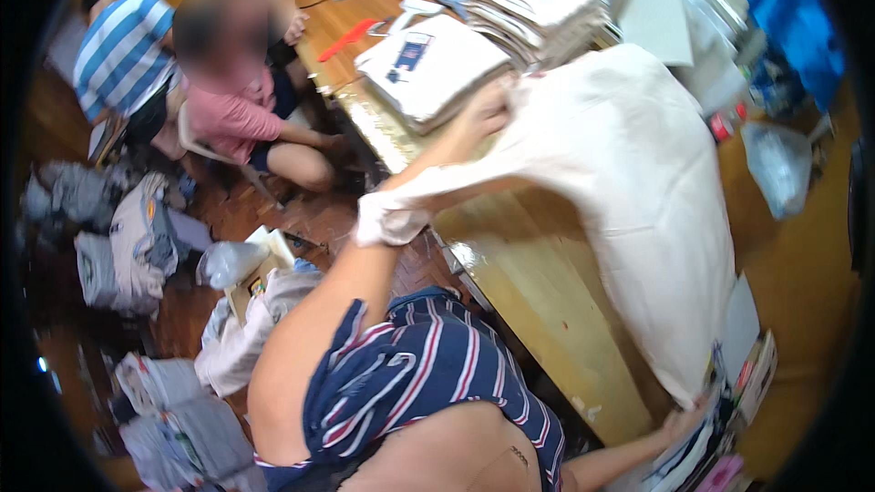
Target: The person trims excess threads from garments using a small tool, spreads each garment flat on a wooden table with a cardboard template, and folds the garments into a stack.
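A cream long-sleeved garment (629, 173), blurred in places, spreads over the right part of the wooden table. My left hand (490, 111) reaches far across, its fingers closed on the upper edge of the cloth. One narrow strip of the garment, apparently a sleeve, hangs across my left forearm. Low at the right, my right hand (685, 421) grips the garment's other end, pulling it taut. Just beyond my left hand lies a short stack of folded cream garments (433, 77) with a dark printed label on top. A taller stack of folded garments (538, 5) stands behind it.
A red scissors-like tool (348, 39) and a white handled tool (415, 14) lie on the wooden table (538, 273). Two people sit at the left, one in a pink top (232, 118). Piles of grey clothes (173, 410) cover the floor. A blue bag (797, 27) is at right.
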`<state>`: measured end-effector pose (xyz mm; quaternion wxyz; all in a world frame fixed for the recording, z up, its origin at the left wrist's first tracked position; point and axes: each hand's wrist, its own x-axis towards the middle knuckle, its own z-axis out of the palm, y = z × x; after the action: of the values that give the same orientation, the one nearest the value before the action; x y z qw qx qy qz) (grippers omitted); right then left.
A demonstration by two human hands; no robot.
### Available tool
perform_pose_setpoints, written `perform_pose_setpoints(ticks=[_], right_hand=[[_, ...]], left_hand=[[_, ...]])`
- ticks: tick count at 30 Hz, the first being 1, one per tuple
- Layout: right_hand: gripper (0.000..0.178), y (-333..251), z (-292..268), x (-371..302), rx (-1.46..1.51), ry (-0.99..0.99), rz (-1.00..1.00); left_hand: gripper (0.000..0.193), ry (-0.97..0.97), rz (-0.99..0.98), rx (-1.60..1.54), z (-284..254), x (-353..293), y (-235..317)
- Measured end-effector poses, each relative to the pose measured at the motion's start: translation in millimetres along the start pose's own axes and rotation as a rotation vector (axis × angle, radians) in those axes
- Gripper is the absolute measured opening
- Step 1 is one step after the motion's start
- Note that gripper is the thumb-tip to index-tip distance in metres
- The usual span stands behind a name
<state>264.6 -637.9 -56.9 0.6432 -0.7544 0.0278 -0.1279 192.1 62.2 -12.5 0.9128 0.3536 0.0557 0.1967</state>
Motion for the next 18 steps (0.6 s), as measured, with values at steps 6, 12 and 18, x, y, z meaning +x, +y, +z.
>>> perform_pose_setpoints(ticks=[6, 12, 18], right_hand=[[0.027, 57, 22, -78, 0.195, 0.007, 0.367], [0.046, 23, 33, -122, -0.297, -0.098, 0.258], [0.044, 34, -35, -116, -0.730, -0.265, 0.430]], left_hand=[[0.037, 0.426, -0.097, 0.899, -69, -101, -47], [0.040, 0.166, -0.016, 1.726, -29, -181, -76], [0.038, 0.396, -0.009, 2.095, -27, -186, -46]])
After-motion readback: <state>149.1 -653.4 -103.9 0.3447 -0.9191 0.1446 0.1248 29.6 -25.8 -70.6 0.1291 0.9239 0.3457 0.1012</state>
